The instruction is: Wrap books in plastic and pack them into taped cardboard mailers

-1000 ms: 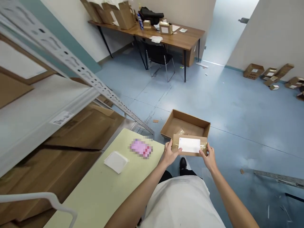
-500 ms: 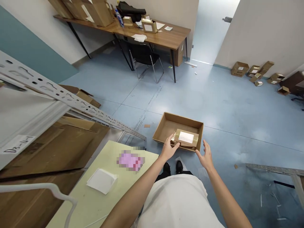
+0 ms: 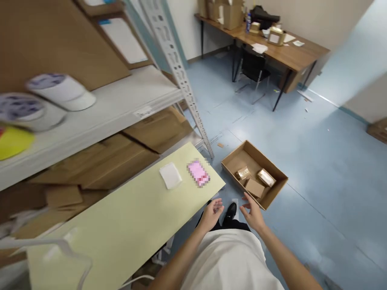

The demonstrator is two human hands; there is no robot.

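My left hand (image 3: 212, 213) is held in front of my body beside the edge of the pale yellow table (image 3: 127, 217), fingers apart and holding nothing. Near the close side of an open cardboard box (image 3: 273, 197) is my right hand (image 3: 252, 211), also with its fingers apart and nothing in it. Several small packages lie inside the box: a taped one (image 3: 242, 173), a plain brown one (image 3: 254, 188) and one with a white label (image 3: 266, 177). On the table are a white stack of paper (image 3: 170, 175) and a pixelated pink item (image 3: 198, 173).
A metal shelf (image 3: 121, 108) on the left carries white rolls (image 3: 63, 90) and flattened cardboard (image 3: 127, 153). Across the blue floor stand a black chair (image 3: 254, 66) and a wooden desk (image 3: 296, 52). A white cable arm (image 3: 66, 249) crosses the lower left.
My view has turned left toward the table and shelf. Both hands have drawn back from the box, and the labelled package now lies inside it, released.
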